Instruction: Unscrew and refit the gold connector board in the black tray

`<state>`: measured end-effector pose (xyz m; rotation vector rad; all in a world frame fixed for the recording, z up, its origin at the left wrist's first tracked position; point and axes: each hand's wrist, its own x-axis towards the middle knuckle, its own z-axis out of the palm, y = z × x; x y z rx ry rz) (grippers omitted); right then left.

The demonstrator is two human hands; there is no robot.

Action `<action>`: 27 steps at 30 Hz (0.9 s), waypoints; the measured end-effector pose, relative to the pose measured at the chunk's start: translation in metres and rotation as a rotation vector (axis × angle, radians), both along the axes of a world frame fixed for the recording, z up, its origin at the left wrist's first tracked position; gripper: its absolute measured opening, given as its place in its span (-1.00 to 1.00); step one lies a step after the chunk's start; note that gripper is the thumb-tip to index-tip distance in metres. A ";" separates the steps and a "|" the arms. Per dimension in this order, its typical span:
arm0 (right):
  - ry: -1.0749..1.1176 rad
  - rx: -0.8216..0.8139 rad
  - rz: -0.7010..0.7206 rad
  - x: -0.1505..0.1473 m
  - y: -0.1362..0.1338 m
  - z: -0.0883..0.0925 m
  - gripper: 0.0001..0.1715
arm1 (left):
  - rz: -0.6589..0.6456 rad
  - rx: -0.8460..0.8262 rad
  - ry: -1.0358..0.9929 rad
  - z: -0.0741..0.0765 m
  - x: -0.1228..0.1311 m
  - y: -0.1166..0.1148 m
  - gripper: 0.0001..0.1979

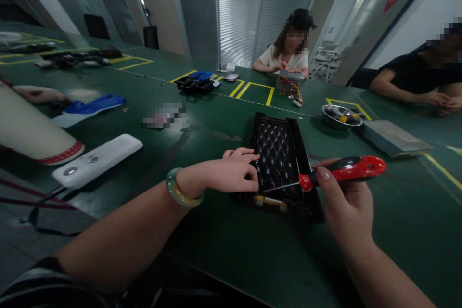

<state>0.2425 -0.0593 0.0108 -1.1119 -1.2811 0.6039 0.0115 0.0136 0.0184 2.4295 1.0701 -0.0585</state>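
Right hand [346, 207] closed around glossy red-black screwdriver [342, 169] — left hand [231, 173] loosely open on quilted black plastic housing [279, 159].

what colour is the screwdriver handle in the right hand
The screwdriver handle is red and black, best seen in the head view.

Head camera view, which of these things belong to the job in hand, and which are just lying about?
Job in hand: right hand holding a red-and-black screwdriver; left hand on a black ribbed plastic case.

Lying about: steel bowl; blue gloves; white oblong device; grey flat box.
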 end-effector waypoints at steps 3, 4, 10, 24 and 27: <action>0.003 0.009 -0.002 -0.002 -0.001 0.000 -0.79 | -0.006 0.011 0.009 -0.001 0.000 0.000 -0.73; 0.001 0.011 -0.004 -0.002 0.000 0.000 -0.80 | -0.002 0.013 0.013 -0.001 0.001 0.000 -0.73; -0.031 0.071 0.039 0.003 0.001 -0.004 -0.82 | 0.021 -0.013 0.060 0.004 0.005 -0.003 -0.75; -0.009 0.156 0.109 0.001 -0.003 0.001 -0.88 | 0.042 -0.030 0.053 0.002 0.006 -0.001 -0.78; -0.040 0.167 0.098 0.001 -0.003 0.002 -0.88 | 0.008 -0.019 0.033 -0.002 0.003 0.001 -0.77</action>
